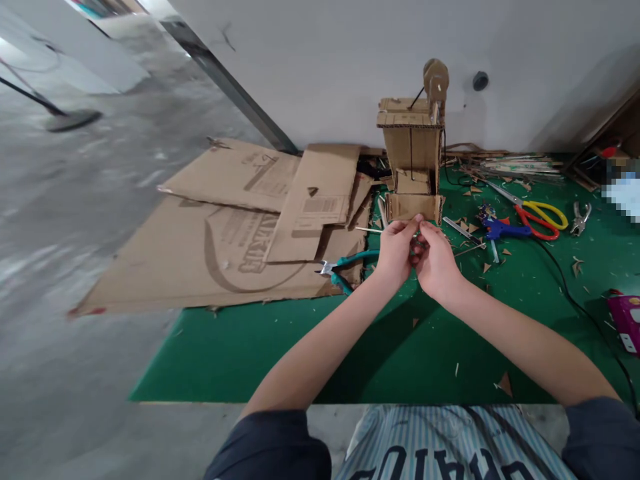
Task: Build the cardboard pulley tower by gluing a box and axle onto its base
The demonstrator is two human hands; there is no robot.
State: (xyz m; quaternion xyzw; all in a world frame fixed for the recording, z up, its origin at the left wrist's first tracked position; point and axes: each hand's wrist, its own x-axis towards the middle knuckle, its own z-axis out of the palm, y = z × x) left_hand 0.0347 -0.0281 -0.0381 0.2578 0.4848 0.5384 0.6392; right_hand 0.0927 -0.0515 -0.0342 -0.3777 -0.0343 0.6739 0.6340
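Note:
My left hand (397, 250) and my right hand (436, 259) are together over the green table, thumbs and fingertips pinched close to each other. Whatever lies between the fingertips is too small or hidden to make out. Right behind them stands a cardboard model (413, 150), a tall box with a round piece on top and a low front wall (407, 205). A thin pale stick (369, 230) pokes out left of my left hand. Teal-handled cutting pliers (345, 268) lie beside that hand, partly covered by it. A metal-bodied craft knife (461, 231) rests beyond my right hand.
Flat cardboard sheets (240, 247) spread left past the table (240, 360) edge. To the right lie a blue glue gun (505, 229) with its cord, red and yellow scissors (537, 219), a metal hole punch (580, 219) and a purple box (625, 320). Sticks (520, 167) and scraps line the wall.

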